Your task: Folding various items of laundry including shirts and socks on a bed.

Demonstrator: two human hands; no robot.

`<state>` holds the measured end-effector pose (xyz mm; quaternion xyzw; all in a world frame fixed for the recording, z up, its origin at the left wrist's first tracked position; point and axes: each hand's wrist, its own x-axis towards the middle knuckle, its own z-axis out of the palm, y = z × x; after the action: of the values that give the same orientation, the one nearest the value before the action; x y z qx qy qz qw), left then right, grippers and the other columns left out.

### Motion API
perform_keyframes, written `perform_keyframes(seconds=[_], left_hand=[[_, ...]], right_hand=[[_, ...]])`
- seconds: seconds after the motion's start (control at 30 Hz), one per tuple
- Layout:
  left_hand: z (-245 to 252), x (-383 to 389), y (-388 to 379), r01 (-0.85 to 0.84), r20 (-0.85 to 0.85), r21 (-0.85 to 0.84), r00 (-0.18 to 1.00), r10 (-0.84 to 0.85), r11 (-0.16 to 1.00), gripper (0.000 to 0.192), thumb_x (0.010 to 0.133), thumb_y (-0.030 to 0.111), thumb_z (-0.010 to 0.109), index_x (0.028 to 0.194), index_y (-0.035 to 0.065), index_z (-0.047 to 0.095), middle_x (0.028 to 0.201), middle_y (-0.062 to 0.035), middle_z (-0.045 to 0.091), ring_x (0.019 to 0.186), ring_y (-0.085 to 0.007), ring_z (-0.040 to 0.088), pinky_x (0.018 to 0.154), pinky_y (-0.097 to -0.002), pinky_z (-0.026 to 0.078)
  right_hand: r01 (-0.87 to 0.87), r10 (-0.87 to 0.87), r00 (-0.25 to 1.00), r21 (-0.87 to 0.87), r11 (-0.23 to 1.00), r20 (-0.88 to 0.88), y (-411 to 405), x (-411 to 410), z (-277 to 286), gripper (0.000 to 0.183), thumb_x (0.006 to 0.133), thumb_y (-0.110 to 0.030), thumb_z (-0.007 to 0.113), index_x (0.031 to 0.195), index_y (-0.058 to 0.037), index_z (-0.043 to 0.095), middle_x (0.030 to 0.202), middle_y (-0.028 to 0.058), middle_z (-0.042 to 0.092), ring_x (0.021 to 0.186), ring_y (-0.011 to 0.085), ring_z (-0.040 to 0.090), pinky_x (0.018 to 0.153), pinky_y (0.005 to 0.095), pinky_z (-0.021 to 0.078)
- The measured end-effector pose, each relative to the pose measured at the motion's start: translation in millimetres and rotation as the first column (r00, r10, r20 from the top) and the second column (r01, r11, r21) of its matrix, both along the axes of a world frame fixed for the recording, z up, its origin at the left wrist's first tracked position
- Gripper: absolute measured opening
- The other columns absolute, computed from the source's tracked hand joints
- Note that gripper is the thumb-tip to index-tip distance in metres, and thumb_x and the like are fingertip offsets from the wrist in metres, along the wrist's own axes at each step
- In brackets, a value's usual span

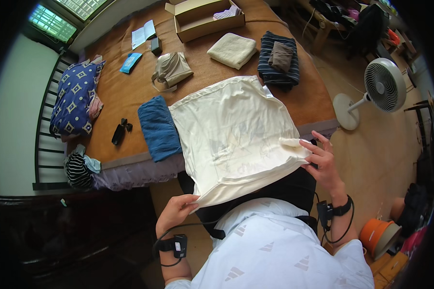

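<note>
A cream-white T-shirt (235,133) lies spread over the near edge of the bed, its near side lifted towards my body. A faint print shows through the cloth. My left hand (177,211) pinches the near left corner between thumb and fingers. At the near right corner, my right hand (320,159) grips the fabric with its thumb and some fingers, the index finger raised. Folded blue denim (159,128) touches the shirt's left side. Beyond the shirt lie a folded cream towel (232,50), a beige bra (172,69) and a folded dark striped garment (266,67) with a brown cloth (281,57) on top.
An open cardboard box (209,25) holding striped socks (227,13) stands at the bed's far side. Left are a blue packet (130,63), a small dark box (156,46), black sunglasses (119,133) and a patterned blue pillow (74,97). A white fan (383,86) stands right of the bed.
</note>
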<state>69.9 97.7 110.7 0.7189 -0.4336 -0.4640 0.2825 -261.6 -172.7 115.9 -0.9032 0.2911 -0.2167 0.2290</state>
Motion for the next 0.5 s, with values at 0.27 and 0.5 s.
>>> perform_keyframes(seconds=[0.27, 0.5], left_hand=[[37.3, 46.8, -9.7, 0.253, -0.466, -0.36, 0.785, -0.409, 0.898, 0.02, 0.077, -0.002, 0.061, 0.096, -0.0086, 0.063, 0.085, -0.0171, 0.065, 0.075, -0.0201, 0.063, 0.069, -0.0275, 0.047], [-31.6, 32.6, -83.2, -0.851, -0.845, -0.003, 0.282, 0.453, 0.525, 0.019, 0.092, 0.012, 0.049, 0.103, -0.0005, 0.058, 0.09, -0.009, 0.065, 0.077, -0.0152, 0.064, 0.069, -0.0269, 0.053]], right_hand=[[-0.352, 0.216, 0.933, 0.616, 0.704, 0.287, -22.9, -3.5, 28.6, 0.014, 0.063, 0.004, 0.07, 0.07, 0.0, 0.058, 0.066, 0.003, 0.057, 0.062, 0.0096, 0.055, 0.059, 0.0215, 0.0423], [-0.267, -0.451, 0.796, 0.903, 0.337, 0.404, -36.0, 68.6, -26.8, 0.016, 0.084, -0.015, 0.065, 0.09, -0.0019, 0.057, 0.078, -0.0004, 0.061, 0.067, 0.004, 0.056, 0.06, 0.0185, 0.0449]])
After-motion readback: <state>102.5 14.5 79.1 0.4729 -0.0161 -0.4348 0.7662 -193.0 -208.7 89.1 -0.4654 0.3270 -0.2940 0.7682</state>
